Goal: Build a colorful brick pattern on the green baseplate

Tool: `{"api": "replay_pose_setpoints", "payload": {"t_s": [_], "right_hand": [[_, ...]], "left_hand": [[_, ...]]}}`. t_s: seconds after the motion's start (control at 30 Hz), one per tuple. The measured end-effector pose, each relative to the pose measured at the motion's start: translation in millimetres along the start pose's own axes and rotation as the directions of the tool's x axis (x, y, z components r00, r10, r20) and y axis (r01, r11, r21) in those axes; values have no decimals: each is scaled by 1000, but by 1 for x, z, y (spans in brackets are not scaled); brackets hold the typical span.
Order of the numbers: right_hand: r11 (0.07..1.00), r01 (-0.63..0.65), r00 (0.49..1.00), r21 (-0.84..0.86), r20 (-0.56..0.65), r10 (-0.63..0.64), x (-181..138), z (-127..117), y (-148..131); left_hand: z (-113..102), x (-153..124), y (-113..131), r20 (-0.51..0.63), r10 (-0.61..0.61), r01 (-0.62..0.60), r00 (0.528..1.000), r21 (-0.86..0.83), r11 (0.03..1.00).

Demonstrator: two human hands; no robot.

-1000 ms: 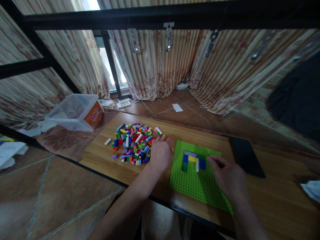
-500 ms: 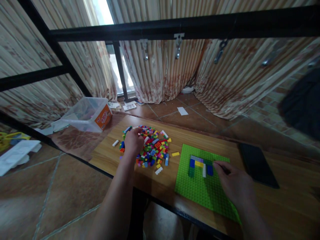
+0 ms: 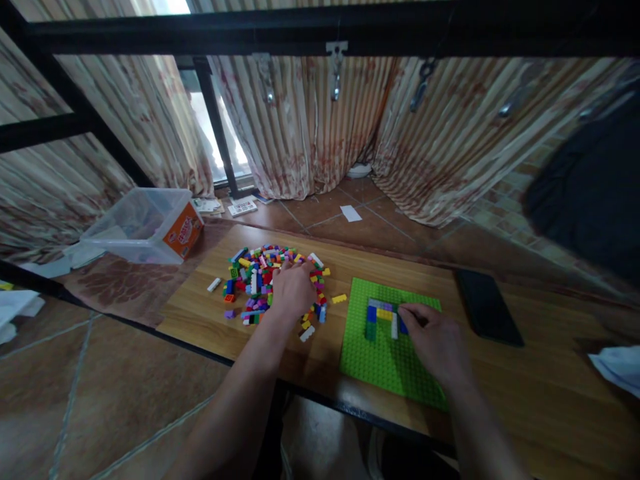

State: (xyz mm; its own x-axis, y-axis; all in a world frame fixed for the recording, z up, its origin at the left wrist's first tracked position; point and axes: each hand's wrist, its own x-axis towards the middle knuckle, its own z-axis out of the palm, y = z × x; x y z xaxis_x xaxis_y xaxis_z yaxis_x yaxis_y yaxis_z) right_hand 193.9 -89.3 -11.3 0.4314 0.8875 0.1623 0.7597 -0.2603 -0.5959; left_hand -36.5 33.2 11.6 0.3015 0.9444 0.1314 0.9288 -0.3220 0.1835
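Observation:
A heap of small coloured bricks [image 3: 255,277] lies on the wooden table [image 3: 525,393]. My left hand [image 3: 293,288] rests on the heap's right part, fingers bent down among the bricks; what they hold is hidden. To the right lies a green baseplate [image 3: 380,360] with a small cluster of purple, blue, yellow, white and green bricks [image 3: 383,317] fixed near its far edge. My right hand [image 3: 435,340] sits on the plate with its fingertips curled against the right side of that cluster. A yellow brick [image 3: 339,299] and a white brick [image 3: 307,333] lie loose between heap and plate.
A dark flat tablet or phone [image 3: 487,307] lies right of the baseplate. A clear plastic tub with an orange label [image 3: 150,223] stands at the table's far left. A black metal frame [image 3: 320,30] crosses overhead. White paper [image 3: 620,370] shows at the right edge. Curtains hang behind.
My left hand moved from the heap's right edge to its left, then back to the middle right, scattering a few bricks toward the plate. My right hand stayed on the baseplate by the cluster.

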Motion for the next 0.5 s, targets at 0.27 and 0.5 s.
{"api": "replay_pose_setpoints", "payload": {"t_s": [0.27, 0.5], "right_hand": [[1000, 13, 1000, 23, -20, -13, 0, -3, 2], [999, -13, 1000, 35, -26, 14, 1, -7, 3]], "left_hand": [[-2, 1, 0, 4, -10, 10, 1000, -10, 1000], [0, 10, -11, -42, -49, 32, 998, -329, 944]]}}
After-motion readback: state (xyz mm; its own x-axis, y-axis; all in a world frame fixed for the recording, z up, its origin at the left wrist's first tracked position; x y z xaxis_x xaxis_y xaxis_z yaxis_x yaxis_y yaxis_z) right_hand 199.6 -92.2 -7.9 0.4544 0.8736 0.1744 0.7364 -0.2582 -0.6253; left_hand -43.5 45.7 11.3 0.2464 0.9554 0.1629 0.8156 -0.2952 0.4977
